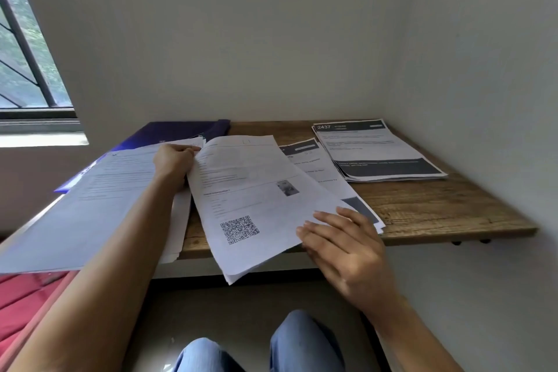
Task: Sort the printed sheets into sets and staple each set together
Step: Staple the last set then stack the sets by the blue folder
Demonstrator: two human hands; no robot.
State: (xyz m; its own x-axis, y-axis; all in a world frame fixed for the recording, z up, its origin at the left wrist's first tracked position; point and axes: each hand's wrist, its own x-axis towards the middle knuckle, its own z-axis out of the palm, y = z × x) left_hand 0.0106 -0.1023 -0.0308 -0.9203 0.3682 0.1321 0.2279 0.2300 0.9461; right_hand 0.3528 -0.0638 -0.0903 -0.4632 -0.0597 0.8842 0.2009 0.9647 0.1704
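Sorting looks well under way, and stapling does not seem to have begun: no stapler shows anywhere. The left hand (173,163) curls its fingers on the far left edge of the QR-code sheets (241,196), which lie slanted and overhang the near rim. The right hand (347,248) rests nearly straight, slightly spread fingers on their near right corner. Beyond the right hand are 2 sets with dark bands: 1 banded set (314,172) partly covered by the QR-code sheets, and a second banded set (377,151) farther out towards the corner, squared up. Under the left forearm a larger unsorted pile (90,205) seems still to need dividing, so I judge much remains. Beyond the left hand a blue folder (181,131) lies against the wall. The wooden worktop (437,208) is a small wall-mounted board in a corner of pale plain walls (271,39). A barred window (24,54) lies out past the left hand, and red fabric (21,296) lies below the left arm.
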